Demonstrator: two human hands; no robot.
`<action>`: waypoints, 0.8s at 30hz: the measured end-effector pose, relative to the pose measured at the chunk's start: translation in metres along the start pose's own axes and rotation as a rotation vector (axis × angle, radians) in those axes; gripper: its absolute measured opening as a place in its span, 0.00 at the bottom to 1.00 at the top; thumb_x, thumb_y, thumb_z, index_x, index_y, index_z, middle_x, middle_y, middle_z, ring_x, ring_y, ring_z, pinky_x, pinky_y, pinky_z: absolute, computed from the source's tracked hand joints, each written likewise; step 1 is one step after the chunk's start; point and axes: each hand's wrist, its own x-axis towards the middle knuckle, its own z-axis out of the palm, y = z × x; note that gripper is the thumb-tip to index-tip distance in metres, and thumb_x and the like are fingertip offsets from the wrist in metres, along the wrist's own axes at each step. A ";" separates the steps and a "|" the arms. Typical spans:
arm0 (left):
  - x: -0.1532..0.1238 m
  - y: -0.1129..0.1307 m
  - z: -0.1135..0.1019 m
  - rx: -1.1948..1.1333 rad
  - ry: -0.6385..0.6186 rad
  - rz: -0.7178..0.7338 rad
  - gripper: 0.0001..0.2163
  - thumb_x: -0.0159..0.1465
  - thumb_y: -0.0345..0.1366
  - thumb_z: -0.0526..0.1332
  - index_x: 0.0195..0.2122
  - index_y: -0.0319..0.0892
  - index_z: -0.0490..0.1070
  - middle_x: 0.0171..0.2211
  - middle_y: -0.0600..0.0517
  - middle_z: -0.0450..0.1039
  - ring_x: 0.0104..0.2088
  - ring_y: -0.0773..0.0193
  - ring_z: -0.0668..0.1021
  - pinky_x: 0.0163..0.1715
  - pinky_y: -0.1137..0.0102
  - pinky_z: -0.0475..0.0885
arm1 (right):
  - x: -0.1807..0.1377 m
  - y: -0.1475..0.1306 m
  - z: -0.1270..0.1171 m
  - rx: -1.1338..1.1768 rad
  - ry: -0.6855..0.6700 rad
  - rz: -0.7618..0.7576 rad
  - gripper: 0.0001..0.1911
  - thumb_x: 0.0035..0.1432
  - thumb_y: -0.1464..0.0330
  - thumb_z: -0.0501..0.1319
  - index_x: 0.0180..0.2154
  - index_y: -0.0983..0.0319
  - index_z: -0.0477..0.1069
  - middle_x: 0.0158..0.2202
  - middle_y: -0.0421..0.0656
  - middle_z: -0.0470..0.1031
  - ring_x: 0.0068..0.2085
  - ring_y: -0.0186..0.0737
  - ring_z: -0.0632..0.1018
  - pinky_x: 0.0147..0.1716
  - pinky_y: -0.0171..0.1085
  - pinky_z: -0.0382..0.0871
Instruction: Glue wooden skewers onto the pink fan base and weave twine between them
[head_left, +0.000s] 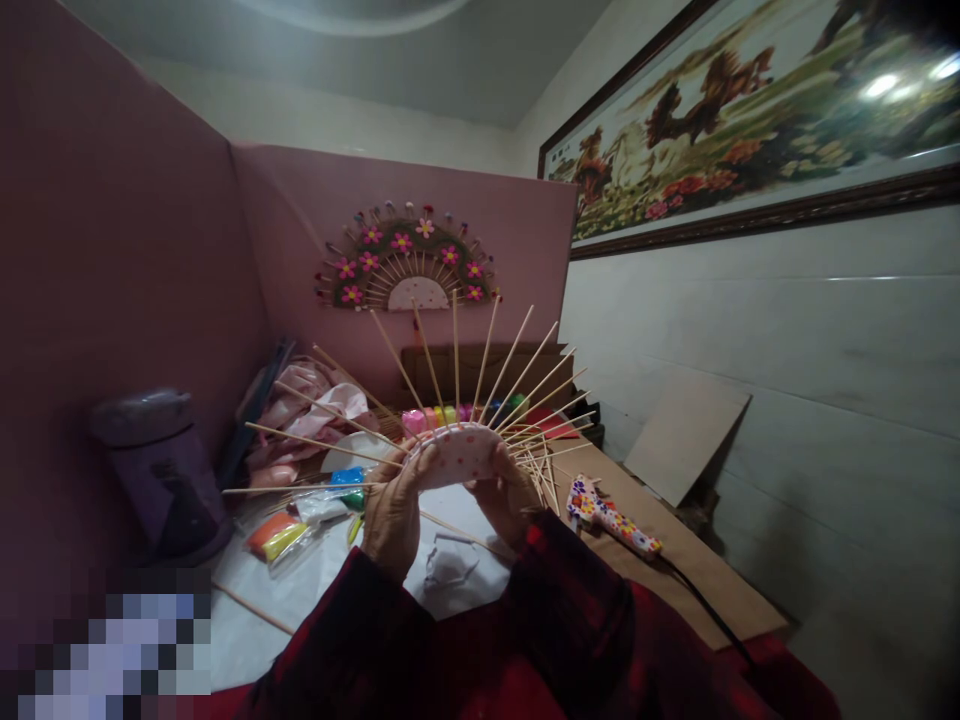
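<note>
Both hands hold up a half-round piece [457, 455] covered in pale pink spotted cloth, with several thin wooden sticks [455, 350] fanning out from its curved edge. My left hand [396, 515] grips its left end, thumb on the front and fingers behind. At the right end, my right hand [508, 495] closes on it, its fingers partly hidden by the cloth piece and the sleeve. Below the hands, a white sheet [461, 590] bears a loose stick and scraps. A flower-patterned glue gun [611, 517] lies to the right of my right hand.
Bags of coloured clay [277, 535] and a lidded purple container [161, 470] stand at left. Pink cloth [307, 410] is heaped behind. Loose sticks [544, 470] lie on a cardboard sheet [705, 590]. A decorated fan [409, 260] is on the pink panel. The glue gun's cord [712, 615] runs forward.
</note>
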 end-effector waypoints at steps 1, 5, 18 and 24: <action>0.000 0.000 0.000 -0.008 0.004 -0.001 0.12 0.44 0.36 0.74 0.31 0.42 0.78 0.31 0.54 0.79 0.32 0.69 0.77 0.36 0.75 0.70 | 0.000 0.000 0.000 -0.003 0.001 0.000 0.22 0.40 0.56 0.73 0.37 0.59 0.78 0.35 0.40 0.81 0.37 0.39 0.76 0.33 0.36 0.69; 0.001 -0.001 0.000 -0.030 0.000 0.002 0.11 0.45 0.35 0.73 0.30 0.41 0.78 0.30 0.54 0.79 0.31 0.70 0.77 0.35 0.76 0.69 | 0.001 0.000 -0.002 -0.026 -0.021 0.003 0.21 0.41 0.55 0.72 0.37 0.59 0.78 0.36 0.40 0.80 0.38 0.39 0.76 0.36 0.37 0.69; 0.008 -0.006 -0.009 0.040 0.000 -0.075 0.24 0.47 0.44 0.72 0.45 0.44 0.72 0.39 0.52 0.77 0.33 0.68 0.77 0.31 0.74 0.69 | 0.004 -0.003 0.000 -0.054 0.081 -0.075 0.15 0.40 0.65 0.73 0.34 0.56 0.76 0.36 0.38 0.79 0.35 0.36 0.74 0.26 0.33 0.65; 0.009 -0.014 -0.018 0.570 0.126 0.384 0.10 0.53 0.41 0.68 0.28 0.39 0.73 0.24 0.53 0.72 0.26 0.67 0.73 0.29 0.71 0.68 | 0.007 -0.009 -0.003 -0.107 0.199 -0.115 0.13 0.34 0.68 0.75 0.27 0.58 0.77 0.30 0.36 0.77 0.31 0.34 0.74 0.27 0.31 0.67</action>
